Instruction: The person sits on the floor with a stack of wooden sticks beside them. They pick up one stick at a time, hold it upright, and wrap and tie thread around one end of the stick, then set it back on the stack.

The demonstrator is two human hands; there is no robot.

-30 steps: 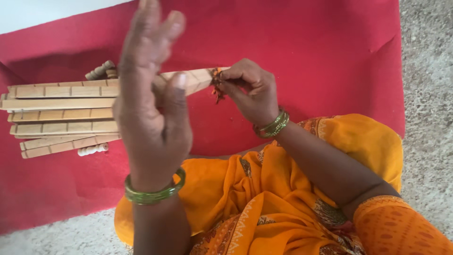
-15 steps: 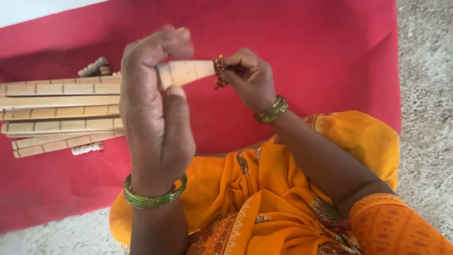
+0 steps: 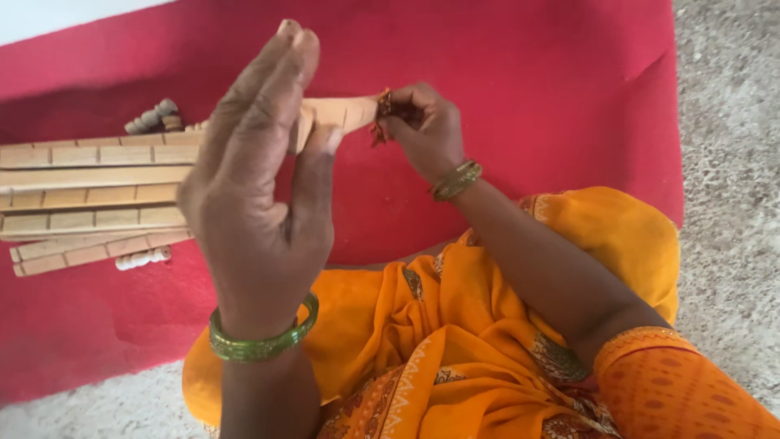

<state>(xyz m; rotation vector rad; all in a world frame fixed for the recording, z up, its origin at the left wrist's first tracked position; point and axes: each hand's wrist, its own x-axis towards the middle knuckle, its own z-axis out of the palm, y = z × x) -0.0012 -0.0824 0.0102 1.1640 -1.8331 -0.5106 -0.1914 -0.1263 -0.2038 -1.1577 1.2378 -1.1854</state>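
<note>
Your left hand [image 3: 260, 203] is hovering raised in front of the camera, fingers straight and together, gripping nothing; it is hiding part of the wooden strip [image 3: 337, 114]. Your right hand [image 3: 422, 126] is pinching closed on a reddish-orange thread [image 3: 380, 114] at the strip's right end. The strip is reaching out rightward from a stack of wooden strips [image 3: 89, 195] lying on the red cloth [image 3: 528, 81]. A small white turned piece [image 3: 144, 258] is lying just beside the stack.
</note>
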